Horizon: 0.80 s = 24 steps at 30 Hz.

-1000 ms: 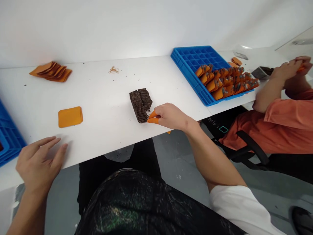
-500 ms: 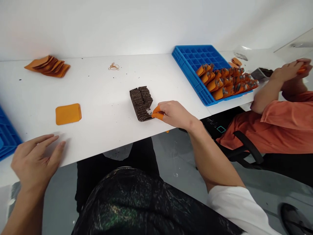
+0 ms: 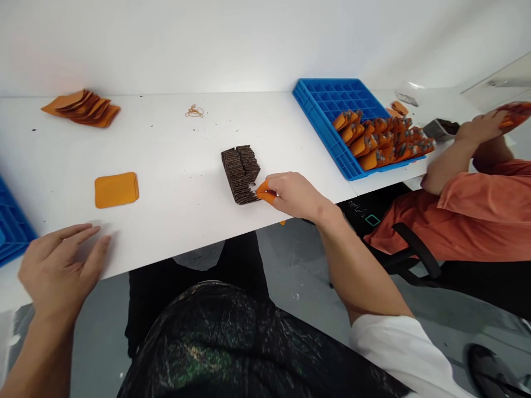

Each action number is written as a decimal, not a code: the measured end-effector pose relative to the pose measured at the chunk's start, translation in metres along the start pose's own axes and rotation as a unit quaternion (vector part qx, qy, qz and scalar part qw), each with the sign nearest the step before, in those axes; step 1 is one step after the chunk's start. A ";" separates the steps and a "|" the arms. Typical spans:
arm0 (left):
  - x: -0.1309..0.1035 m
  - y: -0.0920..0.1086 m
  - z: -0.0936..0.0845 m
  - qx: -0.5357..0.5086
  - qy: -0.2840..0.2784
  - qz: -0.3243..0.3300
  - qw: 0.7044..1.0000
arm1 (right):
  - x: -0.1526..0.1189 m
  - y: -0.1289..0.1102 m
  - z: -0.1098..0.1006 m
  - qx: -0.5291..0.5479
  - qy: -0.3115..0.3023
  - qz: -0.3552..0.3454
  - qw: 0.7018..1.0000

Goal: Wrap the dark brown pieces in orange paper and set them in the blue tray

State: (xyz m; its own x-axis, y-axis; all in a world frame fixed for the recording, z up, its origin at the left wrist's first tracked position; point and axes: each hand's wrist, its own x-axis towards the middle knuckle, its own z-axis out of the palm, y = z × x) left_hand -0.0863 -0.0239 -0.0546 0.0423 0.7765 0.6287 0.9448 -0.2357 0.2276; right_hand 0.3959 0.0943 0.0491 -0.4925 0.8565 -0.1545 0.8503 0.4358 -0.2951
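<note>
A block of thin dark brown slips [image 3: 237, 172], packed on edge in two rows, sits on the white table. A pale patch shows at its front right, where slips are absent. My right hand [image 3: 296, 194] reaches to that corner, with orange covers on thumb and forefinger. Those two fingertips pinch together against the slips; whatever is between them is too small to make out. Off to the left, my left hand [image 3: 62, 265] rests at the table's front edge, fingers apart and holding nothing. Just beyond it lies a neat stack of orange packets [image 3: 116, 190].
A fanned pile of orange packets [image 3: 83, 108] and some rubber bands [image 3: 194, 111] lie farther back. A blue divided tray [image 3: 319, 132] holds many filled orange packets; another blue tray [image 3: 14, 221] is at far left. A co-worker's arm [image 3: 448, 160] is at right, near a metal box [image 3: 442, 130].
My right fingertips stay at the same corner of the dark block, with hardly any shift. My left hand has not moved. The co-worker's hands lift an orange item slightly.
</note>
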 end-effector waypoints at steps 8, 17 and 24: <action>0.001 0.004 0.000 -0.005 -0.005 -0.006 1.000 | -0.004 0.002 0.000 0.039 0.047 0.016 0.998; 0.000 0.003 0.001 -0.010 -0.002 -0.012 1.000 | 0.006 -0.006 0.005 0.001 0.031 0.002 1.000; 0.001 0.005 0.000 -0.018 0.000 -0.009 1.000 | -0.001 0.001 0.005 -0.065 0.042 0.047 0.996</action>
State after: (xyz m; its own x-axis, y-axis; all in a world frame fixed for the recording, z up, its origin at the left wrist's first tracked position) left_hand -0.0818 -0.0241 -0.0524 0.0250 0.7810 0.6241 0.9329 -0.2425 0.2661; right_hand 0.3961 0.0927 0.0442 -0.3962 0.9133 -0.0947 0.9118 0.3792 -0.1578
